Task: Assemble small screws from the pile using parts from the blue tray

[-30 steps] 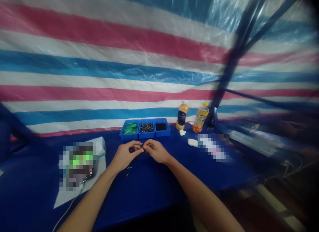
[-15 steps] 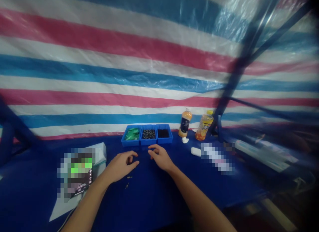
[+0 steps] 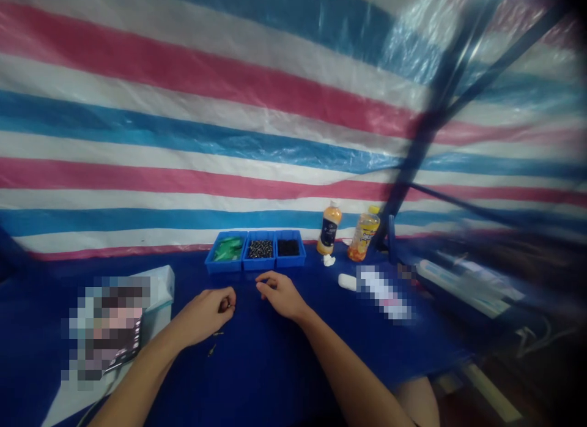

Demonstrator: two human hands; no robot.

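Note:
My left hand [image 3: 206, 311] rests on the blue table [image 3: 257, 372] with its fingers curled in, pinching a tiny dark part at the fingertips. My right hand [image 3: 278, 293] lies a short way to its right, fingers loosely bent and apart, nothing visible in them. Two small metal pieces [image 3: 213, 342] lie on the table just below my left hand. Behind the hands stand three joined blue bins: one with green parts [image 3: 226, 251], one with small dark beads [image 3: 260, 249], one with black bits [image 3: 288, 248].
Two orange drink bottles [image 3: 329, 229] [image 3: 362, 235] stand right of the bins, with a small white cap [image 3: 329, 260] in front. A blurred device on white paper [image 3: 106, 329] lies at the left. A striped tarp [image 3: 229, 121] hangs behind. Blue frame poles [image 3: 413, 145] rise at right.
My hands, which met fingertip to fingertip, have drawn apart. The left hand has pulled back and closed its fingers. The view has shifted slightly right and down.

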